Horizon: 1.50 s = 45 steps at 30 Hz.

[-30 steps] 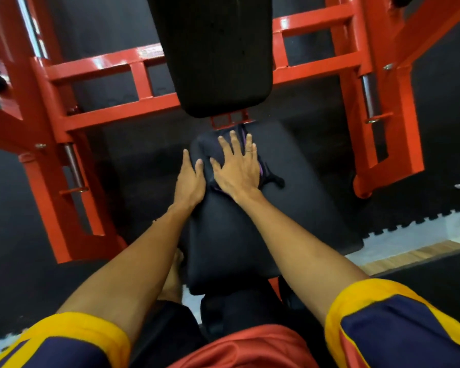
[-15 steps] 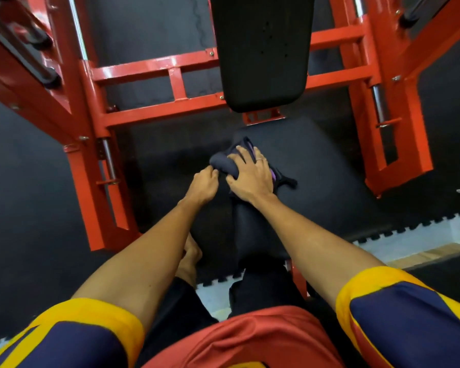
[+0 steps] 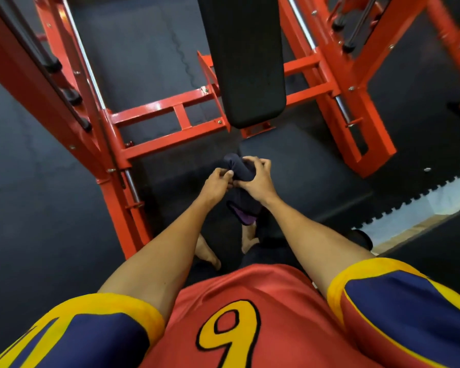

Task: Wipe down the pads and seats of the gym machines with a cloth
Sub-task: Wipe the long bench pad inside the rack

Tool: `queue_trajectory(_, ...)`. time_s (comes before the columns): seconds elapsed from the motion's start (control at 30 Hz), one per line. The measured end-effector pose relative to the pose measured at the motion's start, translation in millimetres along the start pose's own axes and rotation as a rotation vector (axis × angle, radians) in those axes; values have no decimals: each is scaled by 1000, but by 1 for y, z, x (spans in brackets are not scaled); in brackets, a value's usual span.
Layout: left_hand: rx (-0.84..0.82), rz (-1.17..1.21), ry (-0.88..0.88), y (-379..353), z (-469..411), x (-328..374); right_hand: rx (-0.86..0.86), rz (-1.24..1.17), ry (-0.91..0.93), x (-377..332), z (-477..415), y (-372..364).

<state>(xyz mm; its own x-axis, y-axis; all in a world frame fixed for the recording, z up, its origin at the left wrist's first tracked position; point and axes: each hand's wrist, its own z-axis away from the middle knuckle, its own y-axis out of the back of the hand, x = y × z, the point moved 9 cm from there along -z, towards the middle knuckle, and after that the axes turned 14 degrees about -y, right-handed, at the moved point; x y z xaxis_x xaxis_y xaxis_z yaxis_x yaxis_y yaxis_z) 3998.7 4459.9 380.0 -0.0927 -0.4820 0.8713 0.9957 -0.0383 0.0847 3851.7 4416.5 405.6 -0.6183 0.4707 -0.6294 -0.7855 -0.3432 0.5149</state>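
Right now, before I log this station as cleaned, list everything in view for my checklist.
cloth: one, dark navy with a purple edge, bunched in both hands, centre
back pad: one, black, top centre, on the frame
frame: one, orange-red steel, spanning the top
guide rods: several, chrome, along the frame's uprights
floor mats: several, dark, interlocking, under the machine
floor strip: one, pale, right edge
jersey: one, red with a yellow 9, bottom
feet: two, bare, on the mat
left hand: one, grips the cloth
right hand: one, grips the cloth
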Motion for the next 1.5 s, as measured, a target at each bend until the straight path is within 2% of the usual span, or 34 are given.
queue_trajectory(0.13, -132, 50, -14, 4, 17, 30, -3, -152, -47, -25, 5, 5)
queue_trajectory(0.23, -146, 41, -56, 17, 18, 50, -54, -284, -110, -44, -1, 6)
queue_trajectory(0.33, -166, -69, -112, 37, 6, 75, -97, -588, -167, -64, -12, 17)
queue_trajectory(0.4, -156, -86, -152, 51, -4, 96, -74, -758, -212, -73, -23, 30)
queue_trajectory(0.47, -115, -98, -214, 66, -16, 124, -39, -805, -204, -85, -37, 45)
queue_trajectory(0.77, 78, -264, -403, 131, -93, 216, -27, -680, -44, -167, -96, 100)
queue_trajectory(0.97, 209, -388, -421, 167, -158, 279, -60, -523, 22, -240, -154, 123)
queue_trajectory(1.13, 240, -425, -389, 191, -200, 313, -128, -422, 82, -304, -183, 133)
queue_trajectory(1.5, 224, -574, -470, 265, -301, 408, 39, -211, 291, -462, -291, 162)
